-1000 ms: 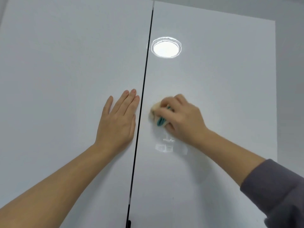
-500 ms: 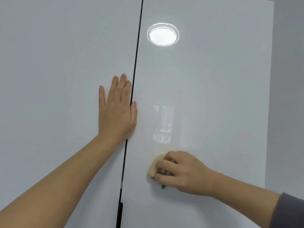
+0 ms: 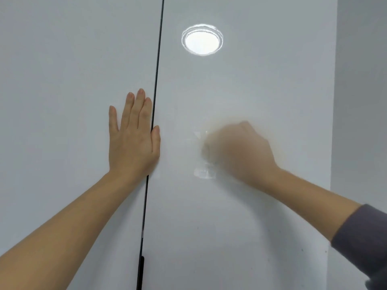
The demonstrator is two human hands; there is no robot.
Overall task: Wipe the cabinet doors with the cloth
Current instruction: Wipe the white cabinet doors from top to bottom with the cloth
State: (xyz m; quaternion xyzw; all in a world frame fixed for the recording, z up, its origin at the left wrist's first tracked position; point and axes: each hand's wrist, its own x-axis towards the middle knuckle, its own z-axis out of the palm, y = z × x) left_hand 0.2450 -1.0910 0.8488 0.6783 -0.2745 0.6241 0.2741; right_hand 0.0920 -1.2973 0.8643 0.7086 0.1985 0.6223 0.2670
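Two glossy white cabinet doors fill the view, split by a dark vertical gap: the left door (image 3: pixel 62 101) and the right door (image 3: pixel 261 80). My left hand (image 3: pixel 134 139) lies flat and open on the left door, thumb across the gap. My right hand (image 3: pixel 240 149) is blurred by motion on the right door, fingers curled around a pale yellow cloth (image 3: pixel 206 148) pressed to the surface. Most of the cloth is hidden under the fingers.
A round ceiling lamp is mirrored high on the right door as a bright reflection (image 3: pixel 202 39). A grey wall (image 3: pixel 360 101) borders the right door. A dark handle (image 3: pixel 142 266) sits low in the gap between the doors.
My right hand with the cloth went down the right door and has come back up and to the right. My left hand stays flat on the left door.
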